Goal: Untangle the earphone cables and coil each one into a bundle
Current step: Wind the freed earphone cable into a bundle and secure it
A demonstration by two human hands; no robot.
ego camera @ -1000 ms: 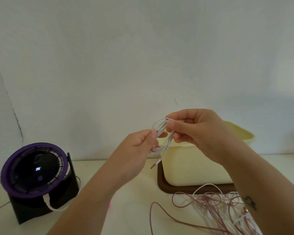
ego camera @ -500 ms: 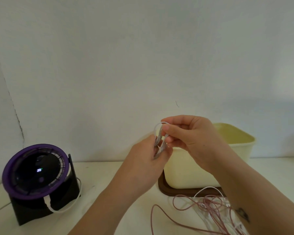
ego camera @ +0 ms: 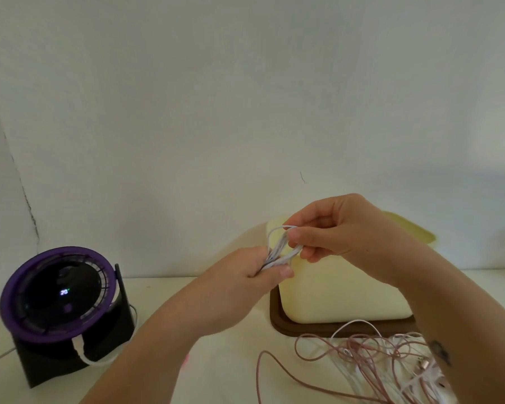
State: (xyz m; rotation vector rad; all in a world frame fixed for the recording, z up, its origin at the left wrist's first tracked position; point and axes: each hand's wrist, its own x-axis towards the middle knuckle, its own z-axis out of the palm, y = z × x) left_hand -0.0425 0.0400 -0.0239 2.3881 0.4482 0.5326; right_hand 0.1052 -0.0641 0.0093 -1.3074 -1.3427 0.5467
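A small coil of white earphone cable [ego camera: 277,247] is held up in front of me, above the table. My left hand [ego camera: 251,275] grips the lower end of the coil between thumb and curled fingers. My right hand [ego camera: 330,231] pinches the upper loops with thumb and fingertips. A tangle of pink and white earphone cables [ego camera: 370,363] lies on the table at the lower right, partly hidden by my right forearm.
A cream plastic box [ego camera: 341,290] stands on a brown tray [ego camera: 277,319] behind my hands. A black desk fan with a purple ring [ego camera: 56,295] sits at the left with a white cord. A white wall is close behind.
My left hand has closed in on the coil's lower end, and the dangling jack plug is no longer in sight. Both hands have shifted slightly lower.
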